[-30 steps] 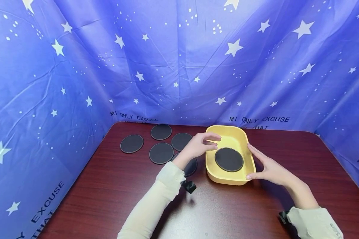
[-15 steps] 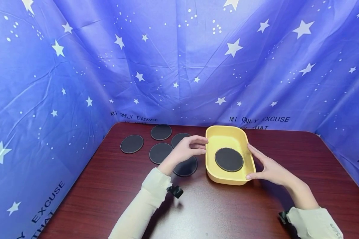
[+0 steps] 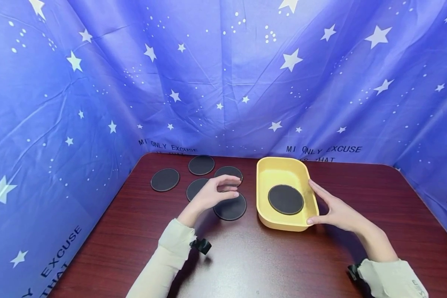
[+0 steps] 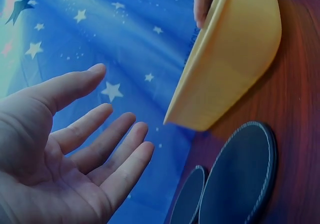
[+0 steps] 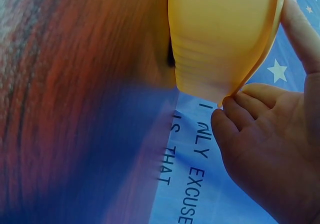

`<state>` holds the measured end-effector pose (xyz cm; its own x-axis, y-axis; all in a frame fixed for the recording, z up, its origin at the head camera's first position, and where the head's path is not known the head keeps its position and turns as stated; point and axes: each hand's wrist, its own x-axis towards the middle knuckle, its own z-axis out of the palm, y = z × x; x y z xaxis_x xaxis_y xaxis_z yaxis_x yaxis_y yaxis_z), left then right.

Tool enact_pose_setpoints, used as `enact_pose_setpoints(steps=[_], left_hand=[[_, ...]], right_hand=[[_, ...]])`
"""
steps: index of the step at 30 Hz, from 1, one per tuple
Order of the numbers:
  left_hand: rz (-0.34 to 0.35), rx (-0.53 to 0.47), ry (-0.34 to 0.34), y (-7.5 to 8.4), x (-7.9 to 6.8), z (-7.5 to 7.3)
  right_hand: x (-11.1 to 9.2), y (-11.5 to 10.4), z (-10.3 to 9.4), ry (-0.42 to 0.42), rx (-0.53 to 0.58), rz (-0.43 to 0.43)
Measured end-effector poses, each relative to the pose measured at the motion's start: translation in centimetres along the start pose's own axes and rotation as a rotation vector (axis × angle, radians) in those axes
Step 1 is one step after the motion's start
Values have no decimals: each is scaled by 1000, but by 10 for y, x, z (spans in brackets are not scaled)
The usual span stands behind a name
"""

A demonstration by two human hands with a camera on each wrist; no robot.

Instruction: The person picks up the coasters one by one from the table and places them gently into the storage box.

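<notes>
From my remote post, I am watching a person's left hand hovering above the black discs, its fingers loosely bent and holding nothing. The right hand is resting its thumb and nearly straight fingers against the right side of a yellow bin, touching the rim without wrapping round it. The bin is standing upright on a dark red tabletop, and a single black disc is lying flat inside, toward the near end. To the bin's left, five others are lying spread on the tabletop; the left hand is partly hiding the middle one from my head view. Behind, a blue curtain is hanging, patterned with white stars, while pale sleeves are covering the forearms.
</notes>
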<state>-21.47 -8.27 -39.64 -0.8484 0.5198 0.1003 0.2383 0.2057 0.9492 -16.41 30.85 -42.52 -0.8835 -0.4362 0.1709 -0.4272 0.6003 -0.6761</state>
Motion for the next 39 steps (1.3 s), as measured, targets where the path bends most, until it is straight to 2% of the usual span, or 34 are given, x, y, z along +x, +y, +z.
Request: enact_pose_setpoints(steps=[6, 15, 20, 27, 31, 34, 39], left_hand=[[-13, -25, 34, -9, -12, -14], [-41, -14, 135, -25, -34, -43], [-63, 20, 253, -34, -43, -65], [-137, 83, 491, -46, -58, -103], [-150, 97, 600, -53, -63, -125], [-164, 87, 649, -60, -65, -138], [-184, 41, 688, -72, -66, -153]], right_hand=[[2, 0, -1, 0, -5, -8], [-1, -1, 0, -15, 9, 12], [-3, -1, -2, -4, -4, 16], [-2, -1, -1, -1, -7, -9], [-2, -1, 1, -5, 9, -2], [-2, -2, 1, -7, 7, 7], [-1, -3, 1, -7, -16, 12]])
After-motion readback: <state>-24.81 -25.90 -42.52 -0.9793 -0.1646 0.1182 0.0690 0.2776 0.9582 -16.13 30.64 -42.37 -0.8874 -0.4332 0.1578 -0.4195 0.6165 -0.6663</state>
